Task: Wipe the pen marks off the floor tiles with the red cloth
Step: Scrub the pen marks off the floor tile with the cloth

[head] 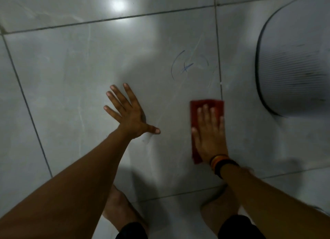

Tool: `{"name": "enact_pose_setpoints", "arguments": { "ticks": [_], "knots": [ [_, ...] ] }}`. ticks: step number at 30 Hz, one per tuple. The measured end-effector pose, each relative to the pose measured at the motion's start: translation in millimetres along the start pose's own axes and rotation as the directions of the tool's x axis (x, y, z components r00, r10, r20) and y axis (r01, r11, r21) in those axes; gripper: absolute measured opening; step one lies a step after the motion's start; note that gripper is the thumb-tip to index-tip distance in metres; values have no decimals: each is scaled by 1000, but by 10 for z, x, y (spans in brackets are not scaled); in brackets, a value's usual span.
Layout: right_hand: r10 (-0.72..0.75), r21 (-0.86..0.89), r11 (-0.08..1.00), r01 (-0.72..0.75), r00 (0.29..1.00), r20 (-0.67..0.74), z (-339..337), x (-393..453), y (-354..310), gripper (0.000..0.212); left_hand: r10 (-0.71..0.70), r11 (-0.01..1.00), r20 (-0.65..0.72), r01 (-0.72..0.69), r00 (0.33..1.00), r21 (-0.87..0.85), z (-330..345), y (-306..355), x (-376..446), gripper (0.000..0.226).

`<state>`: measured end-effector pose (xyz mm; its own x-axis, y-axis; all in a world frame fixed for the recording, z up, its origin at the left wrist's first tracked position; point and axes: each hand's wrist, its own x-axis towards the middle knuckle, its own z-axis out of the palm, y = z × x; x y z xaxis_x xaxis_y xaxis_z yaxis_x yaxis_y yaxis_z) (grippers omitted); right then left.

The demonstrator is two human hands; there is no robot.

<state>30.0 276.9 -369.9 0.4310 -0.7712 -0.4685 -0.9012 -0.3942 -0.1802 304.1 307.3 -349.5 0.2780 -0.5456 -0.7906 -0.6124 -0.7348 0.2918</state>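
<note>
The red cloth [207, 112] lies flat on the grey floor tiles [71, 69], just beside a dark grout line, and the right hand [209, 133] presses on it with the palm down and the fingers straight and close together, not gripping it. The right arm is stretched forward, with dark and orange bands [220, 163] around the wrist. The left hand [129, 114] rests flat on the same tile, well apart from the cloth, fully open with spread fingers and holding nothing. The pen marks [187, 65] are beyond the cloth, not touching it: a blue curved line, a small cross and a faint smudged ring. No readable letters are there. A white ribbed object [294, 69] stands at the right.
</note>
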Motion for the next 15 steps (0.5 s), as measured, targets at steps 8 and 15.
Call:
{"name": "enact_pose_setpoints", "arguments": {
  "ticks": [8, 15],
  "knots": [
    [76, -6, 997, -80, 962, -263, -499, 1688, -843, 67, -1, 1000, 11, 1, 1000, -6, 22, -43, 38, 192],
    [-325, -128, 937, 324, 946, 16, -136, 535, -378, 67, -13, 1000, 21, 14, 1000, -12, -24, 14, -23, 190]
  ]
}}
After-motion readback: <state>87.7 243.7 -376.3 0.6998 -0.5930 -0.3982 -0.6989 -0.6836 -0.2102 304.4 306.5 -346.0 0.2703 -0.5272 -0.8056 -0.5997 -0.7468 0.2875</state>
